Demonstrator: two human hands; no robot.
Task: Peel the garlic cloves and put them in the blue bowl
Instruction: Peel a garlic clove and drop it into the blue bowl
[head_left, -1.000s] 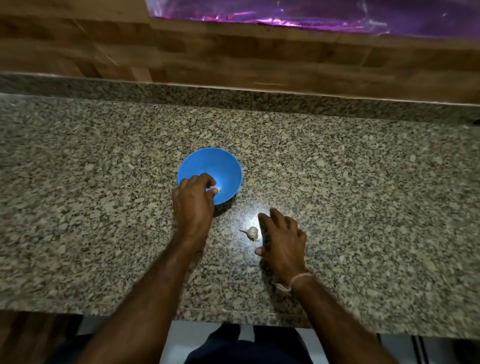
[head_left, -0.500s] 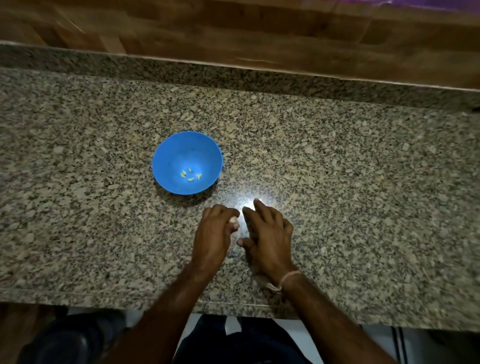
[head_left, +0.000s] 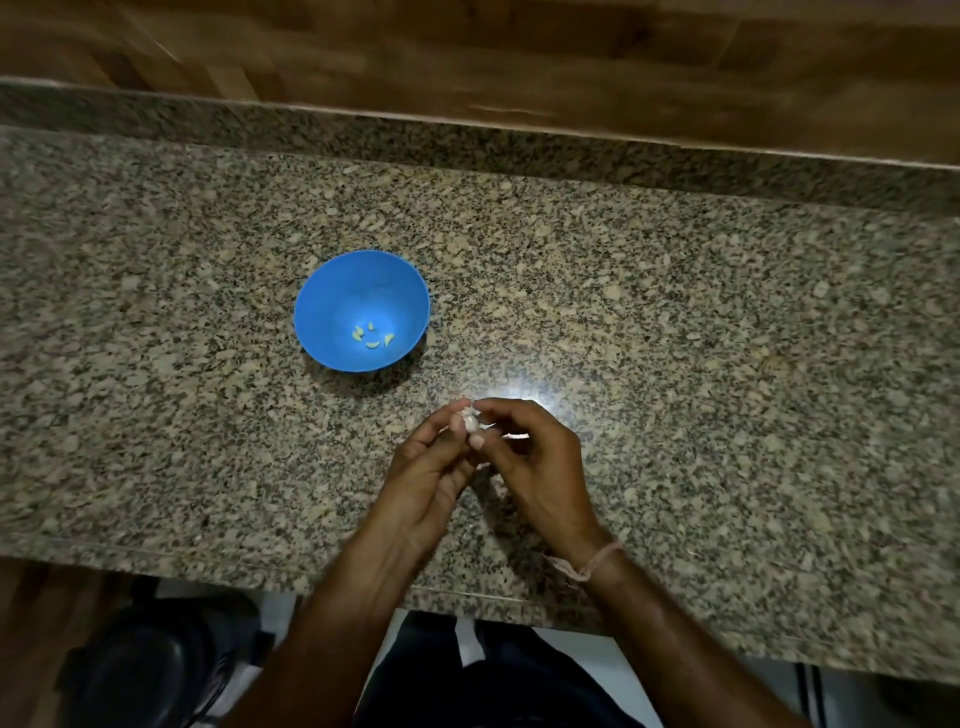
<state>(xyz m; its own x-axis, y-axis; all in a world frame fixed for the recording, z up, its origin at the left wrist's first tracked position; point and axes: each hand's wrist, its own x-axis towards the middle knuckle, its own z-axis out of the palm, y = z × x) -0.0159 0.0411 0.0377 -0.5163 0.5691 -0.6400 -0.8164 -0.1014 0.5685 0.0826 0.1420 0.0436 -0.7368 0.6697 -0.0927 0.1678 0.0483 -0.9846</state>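
Peeling step in hand: small garlic bulb (head_left: 470, 420) pinched from both sides, grip of left hand (head_left: 431, 470) and grip of right hand (head_left: 537, 457) both closed on it by the fingertips, held over the granite surface (head_left: 701, 322). Next move, as judged: break off a clove, strip the papery skin, then a short carry up-left to the blue bowl (head_left: 317, 291), four peeled cloves (head_left: 372, 336) already inside. No obstacle seen on that path; thread band (head_left: 592, 564) on the right wrist.

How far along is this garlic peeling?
Done: four pale peeled cloves lie in the blue bowl. In hand: the left hand and right hand pinch one small whitish garlic piece above the countertop. Left: finish peeling it and drop it in the bowl; no other garlic shows.
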